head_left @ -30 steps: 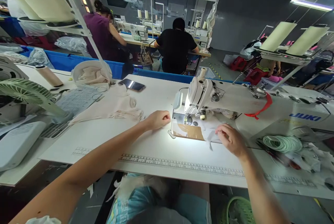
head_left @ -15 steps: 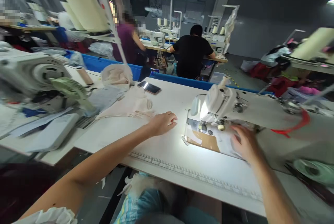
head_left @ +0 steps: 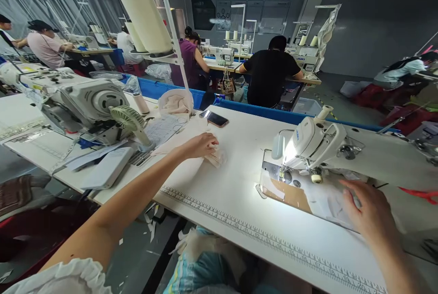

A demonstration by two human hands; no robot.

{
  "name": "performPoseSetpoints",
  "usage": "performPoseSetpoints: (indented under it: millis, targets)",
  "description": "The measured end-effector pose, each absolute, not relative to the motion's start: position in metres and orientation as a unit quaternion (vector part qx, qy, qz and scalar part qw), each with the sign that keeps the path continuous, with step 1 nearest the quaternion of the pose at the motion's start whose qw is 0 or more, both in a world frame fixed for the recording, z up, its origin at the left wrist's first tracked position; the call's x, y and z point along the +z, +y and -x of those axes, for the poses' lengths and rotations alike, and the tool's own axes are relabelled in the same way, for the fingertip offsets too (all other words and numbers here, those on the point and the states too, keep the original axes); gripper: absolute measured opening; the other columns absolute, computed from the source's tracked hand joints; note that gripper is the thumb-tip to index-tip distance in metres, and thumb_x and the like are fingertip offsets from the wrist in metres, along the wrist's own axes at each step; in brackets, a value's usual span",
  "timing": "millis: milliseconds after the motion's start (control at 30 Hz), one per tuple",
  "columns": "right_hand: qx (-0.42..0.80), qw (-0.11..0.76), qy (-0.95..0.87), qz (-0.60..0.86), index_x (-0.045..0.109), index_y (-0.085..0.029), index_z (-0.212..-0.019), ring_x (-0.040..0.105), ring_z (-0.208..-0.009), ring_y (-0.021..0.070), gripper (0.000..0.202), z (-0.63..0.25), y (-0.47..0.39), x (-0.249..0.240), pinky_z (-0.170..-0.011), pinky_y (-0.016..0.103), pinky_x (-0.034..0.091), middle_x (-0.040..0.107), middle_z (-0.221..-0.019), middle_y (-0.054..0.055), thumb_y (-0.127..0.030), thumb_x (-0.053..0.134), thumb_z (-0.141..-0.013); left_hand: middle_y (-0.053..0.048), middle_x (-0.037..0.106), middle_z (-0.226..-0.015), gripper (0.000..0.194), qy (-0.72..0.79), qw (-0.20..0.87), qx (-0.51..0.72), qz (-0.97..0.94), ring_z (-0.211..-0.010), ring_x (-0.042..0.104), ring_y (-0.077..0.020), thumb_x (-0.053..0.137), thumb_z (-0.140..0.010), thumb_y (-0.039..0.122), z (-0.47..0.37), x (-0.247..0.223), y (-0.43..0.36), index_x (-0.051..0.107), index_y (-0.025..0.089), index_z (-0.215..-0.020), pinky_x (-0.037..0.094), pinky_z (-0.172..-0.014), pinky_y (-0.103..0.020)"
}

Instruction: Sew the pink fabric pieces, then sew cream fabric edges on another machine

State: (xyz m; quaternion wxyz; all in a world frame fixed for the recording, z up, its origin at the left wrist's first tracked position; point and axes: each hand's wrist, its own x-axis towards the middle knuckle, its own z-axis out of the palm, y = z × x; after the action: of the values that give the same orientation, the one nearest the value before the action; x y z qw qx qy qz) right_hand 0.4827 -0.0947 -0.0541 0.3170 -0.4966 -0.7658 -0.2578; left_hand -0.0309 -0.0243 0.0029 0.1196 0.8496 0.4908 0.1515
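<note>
My left hand (head_left: pixel 201 144) rests over a pale pink cloth (head_left: pixel 215 157) left of the table's middle, its fingers curled and pressed together; whether they pinch the cloth or only lie on it is hard to see. On the right, my right hand (head_left: pixel 367 202) has thumb and fingers apart, holding nothing, beside the white sewing machine (head_left: pixel 308 141). The machine's lamp lights the needle area and a brown patch (head_left: pixel 290 195) on its bed. Thin whitish material (head_left: pixel 328 205) lies between that patch and my right hand.
A phone (head_left: pixel 214 118) lies near the table's back edge. Left of it are a round container with cloth (head_left: pixel 176 102), a green fan (head_left: pixel 128 120), a white box (head_left: pixel 108 168) and another machine (head_left: pixel 85 102). A ruler strip (head_left: pixel 239 225) runs along the front edge. People sit beyond.
The view has turned left. My left hand has moved left across the table onto the pale pink cloth, which was beyond it before. My right hand has drawn back from beside the machine.
</note>
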Motion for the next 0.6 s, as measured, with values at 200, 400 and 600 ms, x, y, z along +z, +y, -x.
performPoseSetpoints:
  millis: [200,400,600]
  targets:
    - [-0.256,0.333,-0.774,0.475,0.063,-0.026,-0.106,0.068,-0.087,0.0314,0.023,-0.458,-0.117,-0.018,-0.079,0.045,0.051,0.073,-0.097,0.012,-0.024,0.043,-0.095,-0.006,0.068,-0.090,0.014,0.512,0.126,0.130,-0.840,-0.078,0.063,-0.0185,0.056,-0.081,0.029,0.033,0.001,-0.018,0.064,0.018,-0.078,0.049,-0.071,-0.026]
    - [-0.232,0.349,-0.790,0.448,0.063,-0.023,-0.107,0.069,-0.087,0.0263,0.019,-0.418,-0.143,-0.010,-0.085,0.042,0.049,0.073,-0.095,0.008,-0.022,0.047,-0.097,-0.005,0.066,-0.084,0.020,0.515,0.129,0.242,-0.812,-0.073,0.060,-0.0156,0.048,-0.083,0.034,0.038,0.002,-0.023,0.058,0.019,-0.075,0.047,-0.066,-0.024]
    - [-0.034,0.285,-0.821,0.493,0.064,-0.026,-0.110,0.067,-0.088,0.0213,0.024,-0.369,-0.165,-0.025,-0.080,0.036,0.051,0.072,-0.098,0.004,-0.026,0.042,-0.101,-0.004,0.066,-0.078,0.024,0.433,0.196,0.242,-0.846,-0.070,0.060,-0.0139,0.046,-0.091,0.040,0.020,0.024,-0.043,0.055,0.019,-0.085,0.044,-0.059,-0.023]
